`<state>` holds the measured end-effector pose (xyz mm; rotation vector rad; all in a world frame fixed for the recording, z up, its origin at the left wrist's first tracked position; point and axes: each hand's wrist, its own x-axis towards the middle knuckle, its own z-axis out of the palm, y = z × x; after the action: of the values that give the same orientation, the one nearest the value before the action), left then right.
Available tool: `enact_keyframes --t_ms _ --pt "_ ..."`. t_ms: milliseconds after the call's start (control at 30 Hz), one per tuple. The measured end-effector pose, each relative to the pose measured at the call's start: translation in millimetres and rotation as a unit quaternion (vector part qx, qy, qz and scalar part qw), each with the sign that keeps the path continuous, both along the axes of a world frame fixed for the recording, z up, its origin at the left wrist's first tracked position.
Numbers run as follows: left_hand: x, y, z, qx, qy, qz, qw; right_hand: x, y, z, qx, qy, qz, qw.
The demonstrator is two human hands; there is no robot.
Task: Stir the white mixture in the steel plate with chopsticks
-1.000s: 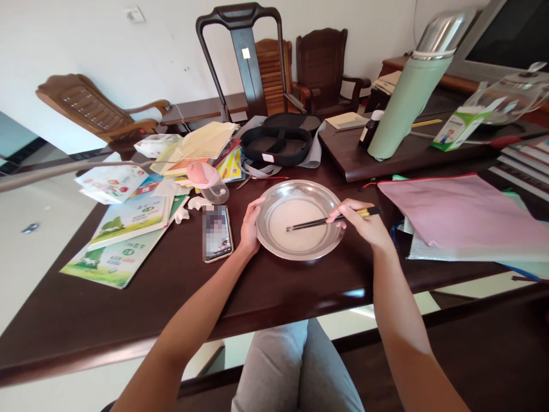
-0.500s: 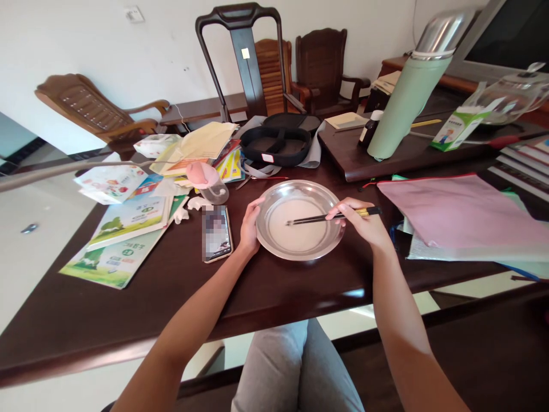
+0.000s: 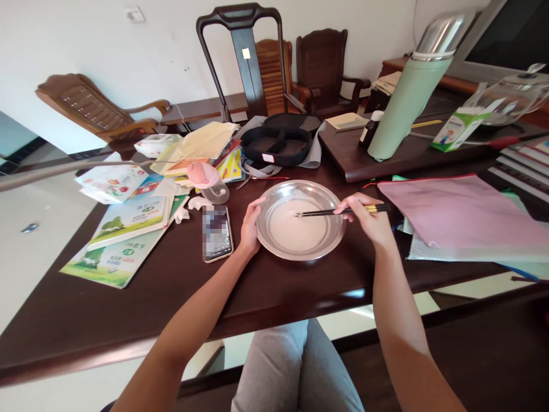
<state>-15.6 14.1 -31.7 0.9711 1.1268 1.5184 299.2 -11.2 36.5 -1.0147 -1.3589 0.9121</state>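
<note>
A round steel bowl [image 3: 332,243] stands on the dark wooden table, with a pale, whitish content [image 3: 291,232] spread over its bottom. My left hand [image 3: 251,226] grips the bowl's left rim, fingers on the edge. In my right hand [image 3: 364,217], closed over the bowl's right side, is a pair of black chopsticks [image 3: 321,212] with gold bands. Their tips point left, at the middle of the bowl, over or in the whitish content; I cannot tell if they touch it. Left of the bowl lies a phone [image 3: 217,234].
A pink-lidded plastic cup [image 3: 210,182] and crumpled tissues [image 3: 195,204] sit beyond the phone. Booklets [image 3: 124,229] lie at the left. Behind the bowl is a black divided case [image 3: 274,146]. A pink zip pouch [image 3: 458,212] lies right, below a green thermos [image 3: 407,97].
My right hand has shifted slightly to the right and up, taking the chopsticks along, so their tips have moved right across the bowl. The left hand and bowl look unmoved.
</note>
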Motion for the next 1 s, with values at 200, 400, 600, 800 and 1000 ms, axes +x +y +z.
enact_keyframes --t_ms 200,400,600,800,1000 --pt "0 0 0.1 -0.001 -0.008 -0.001 1.000 7 0 -4.9 -0.003 0.044 0.020 0.999" --pt "-1 1 -1.3 0.004 -0.003 -0.006 1.000 -1 0 1.2 -0.006 -0.018 0.041 0.999" --pt "-2 1 -3.0 0.005 0.002 -0.008 1.000 7 2 -4.5 0.002 0.064 -0.025 0.998" --pt "-1 1 -2.8 0.009 0.008 -0.006 1.000 -4 -2 1.8 -0.004 -0.030 0.078 0.997" --pt "-1 0 -0.6 0.006 0.001 -0.003 1.000 8 1 -4.0 0.014 0.038 -0.046 0.998"
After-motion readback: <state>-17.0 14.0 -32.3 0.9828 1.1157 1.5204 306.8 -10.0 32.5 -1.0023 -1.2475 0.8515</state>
